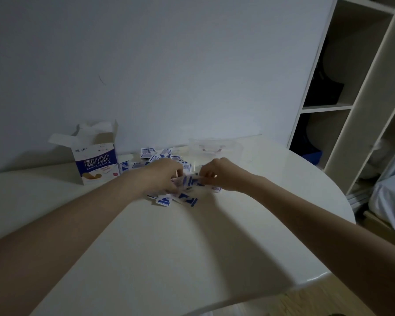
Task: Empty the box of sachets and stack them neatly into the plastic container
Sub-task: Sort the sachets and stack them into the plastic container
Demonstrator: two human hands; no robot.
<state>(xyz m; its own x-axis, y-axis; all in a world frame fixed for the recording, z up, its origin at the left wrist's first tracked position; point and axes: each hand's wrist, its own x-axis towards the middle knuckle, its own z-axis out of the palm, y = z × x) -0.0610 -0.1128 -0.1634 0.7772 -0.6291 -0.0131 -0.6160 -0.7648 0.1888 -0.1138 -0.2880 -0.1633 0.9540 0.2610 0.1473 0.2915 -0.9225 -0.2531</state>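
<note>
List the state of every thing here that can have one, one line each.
Box: upright, top flaps open.
Container: upright, lidless; contents unclear.
Sachets: scattered loose on the table.
Left hand: fingers curled on sachets in the pile.
Right hand: pinching a sachet.
Shelf: open-fronted, dark items inside.

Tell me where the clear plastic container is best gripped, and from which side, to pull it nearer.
Probably by the near rim of the clear plastic container, pinched from above by the right hand, which is closer. It stands upright and open-topped at the back of the table, so the rim is exposed; loose sachets crowd its left side, so come from the front or right.
</note>
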